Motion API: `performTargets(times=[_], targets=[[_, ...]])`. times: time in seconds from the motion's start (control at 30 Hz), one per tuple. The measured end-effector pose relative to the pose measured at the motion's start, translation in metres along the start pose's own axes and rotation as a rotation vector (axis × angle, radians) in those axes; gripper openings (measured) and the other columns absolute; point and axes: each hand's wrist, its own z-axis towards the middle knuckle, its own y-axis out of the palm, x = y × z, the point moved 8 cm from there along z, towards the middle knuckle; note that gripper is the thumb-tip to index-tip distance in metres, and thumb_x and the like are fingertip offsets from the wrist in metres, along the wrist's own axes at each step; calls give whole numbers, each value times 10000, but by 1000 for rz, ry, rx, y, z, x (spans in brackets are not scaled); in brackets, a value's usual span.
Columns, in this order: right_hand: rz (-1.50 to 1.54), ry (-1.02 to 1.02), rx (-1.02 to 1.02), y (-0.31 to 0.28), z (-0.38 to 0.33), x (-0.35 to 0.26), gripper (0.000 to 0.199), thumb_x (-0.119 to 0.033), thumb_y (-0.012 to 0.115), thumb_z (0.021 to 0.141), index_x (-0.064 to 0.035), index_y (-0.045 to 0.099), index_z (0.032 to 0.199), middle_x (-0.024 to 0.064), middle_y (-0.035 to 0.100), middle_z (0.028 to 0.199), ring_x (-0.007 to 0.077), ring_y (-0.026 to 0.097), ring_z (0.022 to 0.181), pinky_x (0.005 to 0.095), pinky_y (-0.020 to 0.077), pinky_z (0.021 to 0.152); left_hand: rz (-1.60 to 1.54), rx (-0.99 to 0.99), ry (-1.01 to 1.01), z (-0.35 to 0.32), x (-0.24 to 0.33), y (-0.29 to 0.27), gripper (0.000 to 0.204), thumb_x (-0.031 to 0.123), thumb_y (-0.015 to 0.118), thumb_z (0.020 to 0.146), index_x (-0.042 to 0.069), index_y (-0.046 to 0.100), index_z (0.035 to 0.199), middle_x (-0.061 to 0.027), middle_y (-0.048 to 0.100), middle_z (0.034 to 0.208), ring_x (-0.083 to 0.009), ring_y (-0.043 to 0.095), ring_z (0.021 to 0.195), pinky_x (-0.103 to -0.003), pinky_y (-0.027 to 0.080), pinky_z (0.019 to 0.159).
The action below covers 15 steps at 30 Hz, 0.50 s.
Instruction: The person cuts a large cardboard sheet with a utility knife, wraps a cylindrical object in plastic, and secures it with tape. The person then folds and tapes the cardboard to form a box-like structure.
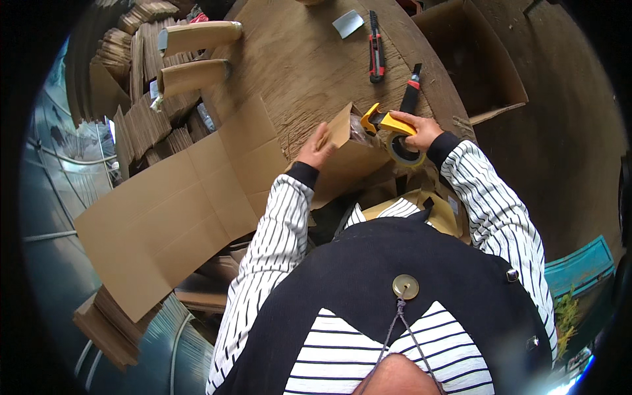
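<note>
A small cardboard box [352, 161] stands tilted at the near edge of the wooden table, with a flap raised and something in clear plastic showing at its opening. My left hand [318, 149] grips the box's left side, its fingers partly hidden by the flap. In my right hand [424, 131] is a yellow tape dispenser [395, 125] carrying a roll of tape [405, 153]. The dispenser's front end is at the box's opening; whether it touches the cardboard I cannot tell.
Two red-and-black utility knives, one farther [376, 56] and one nearer [411, 92], lie on the wooden table [296, 52] beyond my right hand. A flattened cardboard sheet [191, 191] spreads left. Cardboard stacks [141, 128] stand behind it; an open carton [474, 59] is at far right.
</note>
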Motion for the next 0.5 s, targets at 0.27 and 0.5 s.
performTargets(times=[0.27,0.5], targets=[[149,-65,44,8,7,44,687,8,572,691,-161,462,1348,92,569,1214,165,564,1016,234,431,871,788,-105,129,17,92,55,713,362,750,722,110,440,1312,-135,411,1391,-306,400,1269,-374,334,1052],[420,-125,83,15,-15,68,678,12,572,692,-139,470,1345,63,608,1131,98,571,892,211,452,776,860,-1,185,31,98,51,579,345,745,707,125,526,1195,-53,573,1221,-257,559,1095,-325,448,924]])
